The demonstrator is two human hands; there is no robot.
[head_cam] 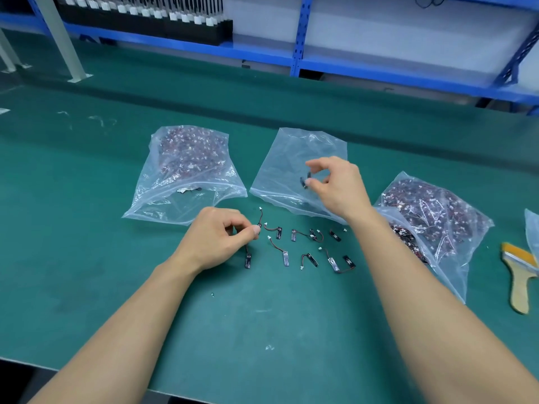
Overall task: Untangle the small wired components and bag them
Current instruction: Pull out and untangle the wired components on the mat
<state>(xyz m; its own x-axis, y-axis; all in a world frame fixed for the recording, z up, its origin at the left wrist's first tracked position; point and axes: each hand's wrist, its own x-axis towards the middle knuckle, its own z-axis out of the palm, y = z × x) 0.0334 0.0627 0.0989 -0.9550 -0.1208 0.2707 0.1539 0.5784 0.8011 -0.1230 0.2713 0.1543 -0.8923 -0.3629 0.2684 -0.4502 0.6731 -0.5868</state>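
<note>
Several small black wired components (pixel 303 246) with white plugs lie spread on the green table (pixel 87 258) between my hands. My left hand (pixel 217 239) pinches the wire of one component (pixel 248 259), whose black body hangs just below my fingers. My right hand (pixel 338 186) hovers over a nearly empty clear bag (pixel 287 158) and pinches another small black component (pixel 305 179) between thumb and fingers. A full clear bag (pixel 186 167) of tangled components lies to the left. Another full bag (pixel 431 220) lies to the right, partly under my right forearm.
A wooden-handled brush (pixel 517 275) lies at the right edge beside another piece of clear plastic (pixel 532 228). Blue metal shelving (pixel 300 36) stands behind the table, with black trays of white-tagged parts (pixel 151 16) at upper left. A grey post (pixel 62 39) rises at left.
</note>
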